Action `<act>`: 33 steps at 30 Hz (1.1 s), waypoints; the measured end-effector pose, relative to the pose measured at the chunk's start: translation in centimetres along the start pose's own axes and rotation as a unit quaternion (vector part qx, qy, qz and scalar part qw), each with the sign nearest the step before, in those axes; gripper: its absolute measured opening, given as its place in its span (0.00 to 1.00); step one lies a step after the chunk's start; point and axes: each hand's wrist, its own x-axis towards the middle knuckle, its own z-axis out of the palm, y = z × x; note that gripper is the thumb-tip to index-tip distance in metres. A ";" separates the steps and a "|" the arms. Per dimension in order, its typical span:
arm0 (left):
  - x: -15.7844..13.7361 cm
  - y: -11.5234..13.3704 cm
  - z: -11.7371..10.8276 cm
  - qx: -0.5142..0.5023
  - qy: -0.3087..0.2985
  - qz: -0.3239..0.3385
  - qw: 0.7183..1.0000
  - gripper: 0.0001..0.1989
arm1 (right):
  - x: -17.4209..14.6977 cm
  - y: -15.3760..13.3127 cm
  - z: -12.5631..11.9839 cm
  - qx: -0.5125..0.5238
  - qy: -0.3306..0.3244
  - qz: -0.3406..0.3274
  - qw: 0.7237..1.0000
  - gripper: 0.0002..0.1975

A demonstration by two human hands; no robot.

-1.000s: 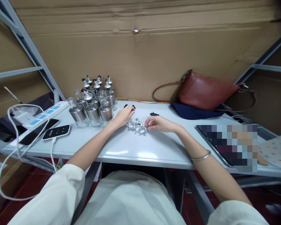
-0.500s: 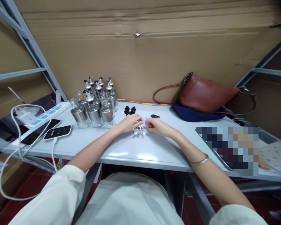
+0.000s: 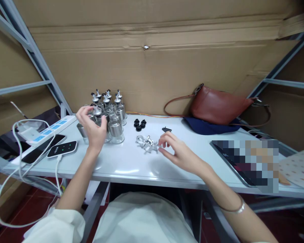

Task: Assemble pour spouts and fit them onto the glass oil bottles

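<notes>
My left hand (image 3: 92, 131) is raised in front of the bottles at the left, thumb and fingers spread apart. Behind it stands a glass bottle with a steel sleeve, topped by a silver pourer (image 3: 97, 110); the hand partly hides it, and whether they touch I cannot tell. My right hand (image 3: 178, 152) is over the middle of the table with loosely curled fingers. Its thumb and fingertips are slightly apart at the right edge of a small pile of silver pourer caps (image 3: 148, 147). Behind the pile sit several black stoppers (image 3: 138, 128), and small black pieces (image 3: 166, 129) lie near my right hand.
More sleeved glass bottles (image 3: 116, 129) stand in a group, several with pourers. A power strip (image 3: 52, 130), a black phone (image 3: 44, 148) and a cabled white device (image 3: 62, 149) lie left. A brown bag (image 3: 218, 106) rests on dark blue cloth (image 3: 209, 127); a blurred tablet-like object (image 3: 243, 165) lies right.
My left hand has left the pile, moved left to the bottles and spread its fingers. My right hand has shifted slightly toward me and loosened. The silver caps are more exposed.
</notes>
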 end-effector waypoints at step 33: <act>-3.0 4.9 -4.1 -0.328 -0.413 -0.159 0.835 0.11 | -2.9 1.9 4.7 -0.074 -0.034 0.157 0.984 0.16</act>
